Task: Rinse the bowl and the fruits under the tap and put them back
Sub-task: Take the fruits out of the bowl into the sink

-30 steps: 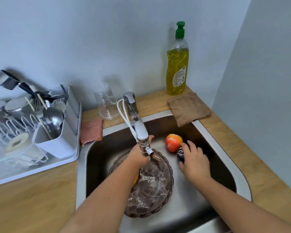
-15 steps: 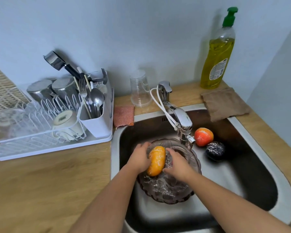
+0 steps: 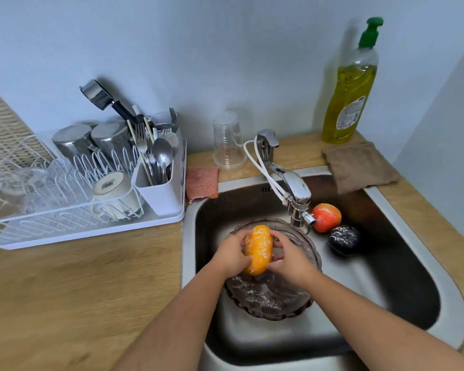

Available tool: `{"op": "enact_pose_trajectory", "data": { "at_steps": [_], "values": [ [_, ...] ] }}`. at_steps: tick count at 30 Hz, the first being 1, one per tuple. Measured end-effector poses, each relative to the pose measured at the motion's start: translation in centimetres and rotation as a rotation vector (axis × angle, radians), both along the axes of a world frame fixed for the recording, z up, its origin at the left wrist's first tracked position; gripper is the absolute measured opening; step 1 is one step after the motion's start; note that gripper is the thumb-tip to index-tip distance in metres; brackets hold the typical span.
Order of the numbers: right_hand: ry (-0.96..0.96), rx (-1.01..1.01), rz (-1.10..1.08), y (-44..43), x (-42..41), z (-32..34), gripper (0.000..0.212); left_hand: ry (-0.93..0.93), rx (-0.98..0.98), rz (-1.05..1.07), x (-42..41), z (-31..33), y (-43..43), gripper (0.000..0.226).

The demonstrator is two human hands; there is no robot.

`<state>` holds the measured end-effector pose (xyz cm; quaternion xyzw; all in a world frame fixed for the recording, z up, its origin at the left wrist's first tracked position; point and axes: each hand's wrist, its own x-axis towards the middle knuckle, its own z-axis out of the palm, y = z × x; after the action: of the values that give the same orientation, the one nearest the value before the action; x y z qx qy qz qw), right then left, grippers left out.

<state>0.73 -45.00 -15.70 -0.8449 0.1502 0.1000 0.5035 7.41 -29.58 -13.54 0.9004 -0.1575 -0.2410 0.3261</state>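
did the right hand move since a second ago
Yes. The right hand was by the red fruit and dark fruit; it has shifted left, away from them, over the bowl, and now holds the orange fruit.

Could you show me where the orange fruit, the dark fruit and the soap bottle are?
orange fruit (image 3: 258, 250): head view, middle of its skin, between the two hands.
dark fruit (image 3: 344, 239): head view, its top, lying in the sink.
soap bottle (image 3: 348, 97): head view, its yellow body, on the counter's back corner.

The wooden counter (image 3: 78, 285) carries a dish rack (image 3: 73, 210) at its left, with soap bottle (image 3: 350, 87), brown cloth (image 3: 359, 166) and upturned cup (image 3: 228, 141) along the back edge.
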Motion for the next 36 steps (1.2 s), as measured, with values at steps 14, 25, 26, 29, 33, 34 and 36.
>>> {"op": "enact_pose_trajectory", "data": {
  "at_steps": [14,25,26,29,33,34,36],
  "values": [
    [0.167,-0.198,-0.160,-10.8,-9.4,4.1,0.085,0.033,-0.033,-0.291,-7.2,0.5,-12.4,0.073],
    [0.482,-0.514,-0.077,-13.3,-8.8,3.0,0.059,0.049,0.084,-0.334,-9.8,-2.0,-17.3,0.061],
    [0.505,-0.533,-0.067,-13.3,-8.7,2.8,0.059,0.057,0.090,-0.333,-9.9,-2.2,-17.4,0.060],
    [0.509,-0.574,-0.054,-13.3,-8.6,2.4,0.059,0.068,0.094,-0.322,-10.0,-2.1,-17.4,0.058],
    [0.446,-0.564,-0.072,-13.3,-8.8,2.9,0.046,0.085,0.093,-0.343,-9.5,-1.4,-17.0,0.059],
    [0.428,-0.570,-0.074,-13.4,-8.9,3.1,0.045,0.086,0.084,-0.344,-9.3,-1.2,-16.8,0.060],
    [0.379,-0.582,-0.073,-13.6,-9.0,3.8,0.049,0.076,0.051,-0.334,-9.0,-0.7,-16.1,0.061]
  ]
}}
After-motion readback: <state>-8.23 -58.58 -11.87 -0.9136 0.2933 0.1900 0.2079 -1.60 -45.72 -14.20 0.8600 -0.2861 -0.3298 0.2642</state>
